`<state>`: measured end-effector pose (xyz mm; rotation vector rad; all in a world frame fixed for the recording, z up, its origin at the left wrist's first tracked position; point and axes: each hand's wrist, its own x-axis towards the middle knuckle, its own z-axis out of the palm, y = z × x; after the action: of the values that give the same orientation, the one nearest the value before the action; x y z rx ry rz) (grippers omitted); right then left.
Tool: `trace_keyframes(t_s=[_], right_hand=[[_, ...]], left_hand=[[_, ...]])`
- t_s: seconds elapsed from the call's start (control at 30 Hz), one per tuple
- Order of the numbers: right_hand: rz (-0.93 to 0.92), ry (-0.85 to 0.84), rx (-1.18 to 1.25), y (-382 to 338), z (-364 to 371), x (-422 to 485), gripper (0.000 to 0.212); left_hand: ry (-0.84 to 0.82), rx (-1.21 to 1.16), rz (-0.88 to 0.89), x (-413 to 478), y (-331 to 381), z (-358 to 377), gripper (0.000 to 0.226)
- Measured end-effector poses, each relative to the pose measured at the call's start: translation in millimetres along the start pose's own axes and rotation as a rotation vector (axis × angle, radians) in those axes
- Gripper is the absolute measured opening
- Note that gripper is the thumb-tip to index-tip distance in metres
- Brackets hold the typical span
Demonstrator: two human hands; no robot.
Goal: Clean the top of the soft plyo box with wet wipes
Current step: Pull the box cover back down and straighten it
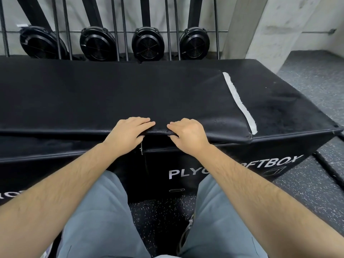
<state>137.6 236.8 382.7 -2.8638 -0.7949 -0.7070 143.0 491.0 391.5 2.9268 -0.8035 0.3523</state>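
Note:
A black soft plyo box (242, 164) with white lettering on its front stands before me. A black padded top layer (111, 94) lies across it, with a white strip (240, 103) along its right end. My left hand (128, 133) grips the near edge of the top layer, fingers on top and thumb underneath. My right hand (186, 135) grips the same edge just to the right, fingers on top and thumb tucked below. The edge is lifted slightly between my hands. No wet wipes are in view.
Black fan-wheel machines (147, 43) stand upright behind metal bars (115, 28) at the back. A second black box (28, 164) adjoins on the left. Speckled rubber floor (316, 86) lies to the right, with a concrete column (242, 25) at the back right.

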Motion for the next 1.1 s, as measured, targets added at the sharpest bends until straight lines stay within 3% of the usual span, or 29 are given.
trace_keyframes(t_s=[0.27,0.7,0.87,1.1], right_hand=[[-0.079,0.133,0.023,-11.5,8.1,-29.1,0.024],[-0.145,0.28,0.01,-32.3,-2.5,-66.3,0.021],[-0.177,0.334,0.033,-36.9,-10.4,-77.1,0.02],[-0.209,0.426,0.11,-43.3,-22.1,-88.9,0.016]], left_hand=[[-0.04,0.077,0.027,-21.4,7.0,-5.2,0.061],[0.098,0.157,0.169,-61.0,28.5,-4.1,0.062],[0.129,0.163,0.225,-71.2,31.2,-4.6,0.041],[0.171,0.172,0.258,-84.1,38.8,-11.7,0.045]])
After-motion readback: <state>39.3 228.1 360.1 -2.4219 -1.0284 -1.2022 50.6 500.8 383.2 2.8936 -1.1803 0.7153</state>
